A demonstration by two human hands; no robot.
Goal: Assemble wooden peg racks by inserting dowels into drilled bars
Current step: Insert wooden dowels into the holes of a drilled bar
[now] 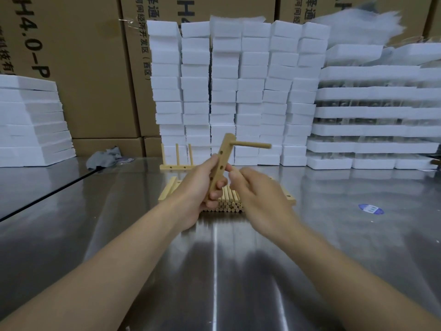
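Wooden bar (222, 161) with drilled holes is held up, a bit tilted, over the middle of the shiny metal table (119, 211). The left hand (195, 192) grips its lower end with curled fingers. One dowel (253, 145) sticks out near its top and points to 3 o'clock. The right hand (260, 197) is just beside the bar at 4 o'clock, fingers curled; I cannot tell if it holds anything. A pile of dowels (230, 203) lies under both hands. A finished rack (177, 166) stands at 11 o'clock, pegs up. White foam blocks (238, 80) are stacked at 12 o'clock. A cardboard box (95, 68) at 10 o'clock reads "H4.0-P". A blue sticker (371, 209) at 3 o'clock is too blurry to read.
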